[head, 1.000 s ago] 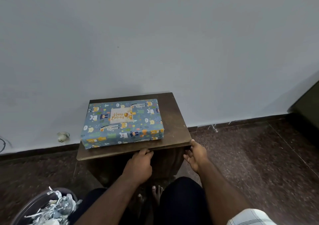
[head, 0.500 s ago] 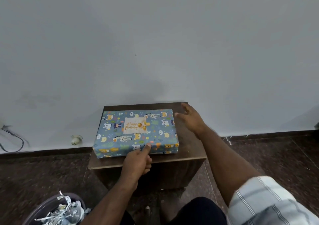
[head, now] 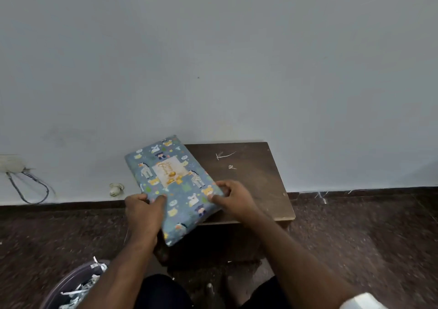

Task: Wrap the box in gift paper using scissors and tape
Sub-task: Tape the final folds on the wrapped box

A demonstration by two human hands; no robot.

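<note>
The left hand (head: pixel 143 213) has its grip closed round the left long edge of the flat rectangular box wrapped in blue gift paper printed with cartoon animals (head: pixel 174 185), thumb lying on the top face and the fingers curled down over the edge. The right hand (head: pixel 233 197) grips the right long edge near the box's lower half, thumb pressed on the printed top, fingers bent round the side. Both grips are tight on the paper, with no gap showing between fingers and box.

The box is tilted and turned askew: its long axis runs from the upper left, near the wall, down toward the person at the lower right, with the near corner hanging out past the front edge of the dark brown wooden counter (head: pixel 248 178). A pale label with gold lettering (head: pixel 167 172) sits on the top face, toward the far end. Whether the box's far end touches the counter cannot be told.

The counter's right half is bare apart from thin white scraps (head: pixel 225 155). Its back edge stands against the pale grey wall (head: pixel 213 59). Dark speckled stone floor (head: pixel 367 237) lies open on both sides. A purple round bin holding paper offcuts (head: pixel 75 285) sits at the lower left, beside the left forearm.
</note>
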